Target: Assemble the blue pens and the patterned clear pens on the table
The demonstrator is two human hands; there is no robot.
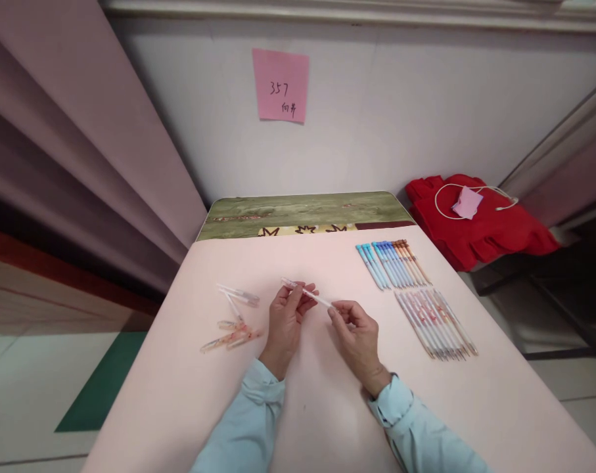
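A slim white pen (318, 299) is held slantwise above the table between my two hands. My left hand (288, 312) pinches its upper left part, fingers closed round the barrel. The thumb and fingertips of my right hand (355, 335) close on its lower right end. Left of my hands lie loose pen parts: pale clear pieces (238, 293) and orange-tinted pieces (232, 336). On the right, blue-topped and brown-topped pens (393, 264) lie side by side, with a row of whitish pens (435, 325) nearer to me.
The table (307, 420) has a pale pink cover, with a green patterned strip (302, 209) bare along its far edge. A pink note (280, 85) is on the wall. Beyond the right edge sits a red cloth (485, 230) with a white cable (443, 203) on it.
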